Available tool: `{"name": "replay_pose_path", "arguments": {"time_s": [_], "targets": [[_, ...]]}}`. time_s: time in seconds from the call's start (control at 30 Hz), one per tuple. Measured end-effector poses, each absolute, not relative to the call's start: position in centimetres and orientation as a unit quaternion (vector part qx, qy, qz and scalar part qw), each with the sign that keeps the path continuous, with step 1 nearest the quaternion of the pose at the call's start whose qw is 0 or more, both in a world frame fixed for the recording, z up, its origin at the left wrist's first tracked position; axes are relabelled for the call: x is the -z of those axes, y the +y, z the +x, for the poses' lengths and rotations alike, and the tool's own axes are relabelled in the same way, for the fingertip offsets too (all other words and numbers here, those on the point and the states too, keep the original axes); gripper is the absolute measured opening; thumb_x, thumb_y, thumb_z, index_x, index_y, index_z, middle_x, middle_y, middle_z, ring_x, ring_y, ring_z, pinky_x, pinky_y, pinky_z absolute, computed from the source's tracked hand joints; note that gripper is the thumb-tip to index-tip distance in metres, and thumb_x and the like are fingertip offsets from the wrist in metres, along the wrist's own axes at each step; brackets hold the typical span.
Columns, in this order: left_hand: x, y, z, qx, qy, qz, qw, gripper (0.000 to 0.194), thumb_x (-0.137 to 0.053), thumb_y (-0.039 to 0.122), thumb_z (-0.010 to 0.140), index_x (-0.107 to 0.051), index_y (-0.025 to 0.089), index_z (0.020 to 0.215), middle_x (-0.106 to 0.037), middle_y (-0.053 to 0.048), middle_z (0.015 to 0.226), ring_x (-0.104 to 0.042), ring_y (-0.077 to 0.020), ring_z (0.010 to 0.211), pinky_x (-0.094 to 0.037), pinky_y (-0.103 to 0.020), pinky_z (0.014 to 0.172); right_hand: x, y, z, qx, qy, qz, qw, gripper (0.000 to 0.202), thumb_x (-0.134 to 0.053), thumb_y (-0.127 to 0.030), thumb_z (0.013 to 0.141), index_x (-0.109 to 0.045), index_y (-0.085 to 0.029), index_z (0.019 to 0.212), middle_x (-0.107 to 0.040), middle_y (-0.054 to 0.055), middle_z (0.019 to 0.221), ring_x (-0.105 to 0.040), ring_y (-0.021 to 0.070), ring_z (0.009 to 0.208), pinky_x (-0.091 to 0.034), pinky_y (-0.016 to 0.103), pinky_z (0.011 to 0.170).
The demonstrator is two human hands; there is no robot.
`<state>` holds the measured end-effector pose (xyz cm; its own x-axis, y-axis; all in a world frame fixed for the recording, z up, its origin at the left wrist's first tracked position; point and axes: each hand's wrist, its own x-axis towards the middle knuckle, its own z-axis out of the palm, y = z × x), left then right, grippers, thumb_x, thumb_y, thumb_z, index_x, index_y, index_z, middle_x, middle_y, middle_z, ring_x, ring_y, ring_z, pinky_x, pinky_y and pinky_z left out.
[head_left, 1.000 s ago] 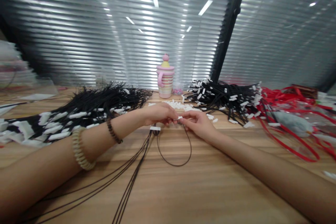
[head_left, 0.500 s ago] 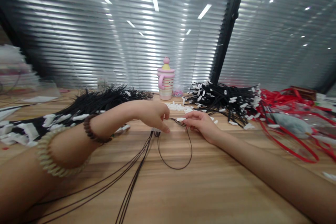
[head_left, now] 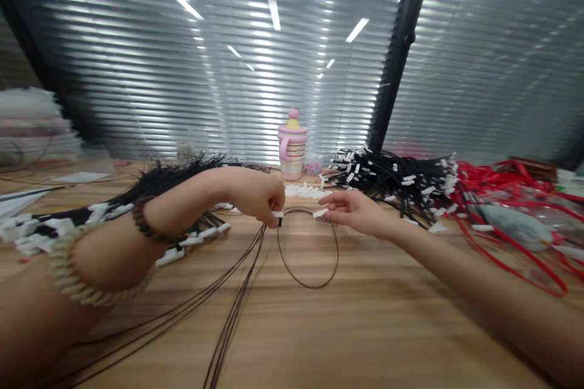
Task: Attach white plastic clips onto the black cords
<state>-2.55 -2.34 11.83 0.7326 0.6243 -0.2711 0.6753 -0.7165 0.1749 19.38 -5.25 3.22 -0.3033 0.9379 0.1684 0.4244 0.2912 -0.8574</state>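
Observation:
My left hand [head_left: 261, 193] reaches across from the left, thumb and fingers pinched on a small white plastic piece [head_left: 277, 214] with a dark end below it. My right hand [head_left: 356, 213] is closed at the fingertips on another white plastic piece [head_left: 320, 214]. A thin black cord [head_left: 306, 286] hangs in a round loop between the two hands, its lower curve over the table. Several more dark cords [head_left: 228, 282] run from beneath my left hand toward the front edge of the view. The fingertips of my left hand are partly hidden.
Black cords with white ends lie in piles at left [head_left: 159, 179] and right [head_left: 392, 173]. Loose white pieces [head_left: 303, 191] lie before a pink lidded cup [head_left: 292, 152]. Red straps [head_left: 493, 179] spread at far right. Window blinds [head_left: 205, 73] stand behind the wooden table [head_left: 365, 322].
My left fingers have closed from a spread pose onto a white piece. The white piece at my right fingertips has tilted, and the cord loop now hangs more openly between the hands.

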Motion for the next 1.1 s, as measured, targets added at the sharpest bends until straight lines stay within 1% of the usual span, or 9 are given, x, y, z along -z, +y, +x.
{"name": "replay_pose_path", "arguments": {"time_s": [0.1,0.23,0.37,0.5,0.57,0.67,0.77,0.93,1.1], "targets": [[-13.4,-2.5,-3.6,0.094,0.362,0.908,0.187,0.02,-0.064,0.036,0.062,-0.061,0.016,0.06,-0.049,0.003,0.051,-0.038,-0.0073,0.048,-0.024,-0.02,0.048,-4.8,-4.7,20.1,-0.258,-0.787,-0.463,0.317,0.016,-0.054,-0.022,0.076,-0.061,-0.013,0.087,-0.06,0.003,0.065,-0.056,0.012,0.057,-0.041,0.022,0.051],[-14.4,-2.5,-4.2,0.029,0.392,0.897,0.201,0.03,-0.058,0.046,0.067,-0.062,0.017,0.062,-0.05,0.001,0.053,-0.04,-0.008,0.05,-0.026,-0.02,0.05,-6.7,-4.0,20.7,-0.084,-0.793,-0.489,0.354,0.011,-0.052,-0.021,0.078,-0.057,-0.014,0.084,-0.062,0.004,0.068,-0.058,0.0134,0.059,-0.042,0.022,0.053],[-13.4,-2.4,-3.1,-0.088,0.493,0.865,-0.025,0.032,-0.049,0.042,0.073,-0.062,0.015,0.063,-0.052,-0.002,0.054,-0.043,-0.0103,0.05,-0.027,-0.021,0.051,-6.7,-4.1,20.9,0.164,-0.808,-0.448,0.344,0.01,-0.047,-0.015,0.08,-0.056,-0.012,0.085,-0.061,0.008,0.08,-0.056,0.0167,0.073,-0.041,0.026,0.063],[-10.1,-3.6,-1.3,-0.113,0.446,0.856,-0.237,0.024,-0.042,0.022,0.077,-0.064,0.013,0.077,-0.062,-0.01,0.074,-0.054,-0.0164,0.069,-0.034,-0.022,0.058,-4.4,-5.8,20.5,0.288,-0.873,-0.358,0.167,0.022,-0.035,-0.01,0.085,-0.057,-0.012,0.083,-0.06,0.011,0.084,-0.053,0.0183,0.078,-0.038,0.031,0.072],[-7.9,-4.7,-0.7,-0.079,0.39,0.882,-0.252,0.025,-0.04,0.008,0.073,-0.065,0.012,0.08,-0.063,-0.013,0.081,-0.055,-0.0186,0.078,-0.036,-0.024,0.061,-3.1,-6.8,20.0,0.25,-0.892,-0.359,0.115,0.02,-0.037,-0.009,0.083,-0.057,-0.012,0.081,-0.06,0.009,0.079,-0.053,0.0178,0.075,-0.037,0.033,0.073],[-5.4,-6.3,-0.8,-0.01,0.355,0.916,-0.188,0.02,-0.046,0.007,0.069,-0.065,0.014,0.068,-0.063,-0.012,0.071,-0.055,-0.019,0.067,-0.036,-0.026,0.058,-2.1,-7.7,19.6,0.085,-0.889,-0.416,0.171,0.011,-0.046,-0.013,0.08,-0.056,-0.014,0.084,-0.06,0.005,0.078,-0.053,0.0151,0.072,-0.038,0.027,0.067],[-5.4,-7.1,-1.3,-0.018,0.336,0.938,-0.083,0.016,-0.049,0.018,0.071,-0.063,0.017,0.063,-0.061,-0.007,0.061,-0.048,-0.0129,0.051,-0.032,-0.023,0.052,-2.1,-7.8,19.5,-0.094,-0.866,-0.43,0.236,0.011,-0.051,-0.021,0.079,-0.056,-0.016,0.087,-0.06,0.003,0.081,-0.053,0.0125,0.073,-0.04,0.022,0.064],[-7.1,-5.9,-1.6,0.015,0.282,0.939,0.195,0.031,-0.049,0.038,0.075,-0.059,0.015,0.056,-0.05,0.002,0.049,-0.036,-0.0063,0.044,-0.025,-0.019,0.046,-2.0,-7.1,19.6,-0.311,-0.816,-0.41,0.261,0.022,-0.053,-0.032,0.079,-0.057,-0.013,0.089,-0.059,0.004,0.079,-0.053,0.0124,0.07,-0.041,0.022,0.061],[-4.5,-3.6,-1.0,-0.121,0.386,0.864,0.3,0.047,-0.05,0.056,0.069,-0.053,0.014,0.049,-0.031,0.006,0.041,-0.023,-0.0042,0.04,-0.012,-0.021,0.041,-1.4,-6.3,19.5,-0.369,-0.784,-0.428,0.255,0.029,-0.047,-0.037,0.082,-0.06,-0.011,0.082,-0.059,0.003,0.07,-0.048,0.0096,0.06,-0.035,0.02,0.054]]}}
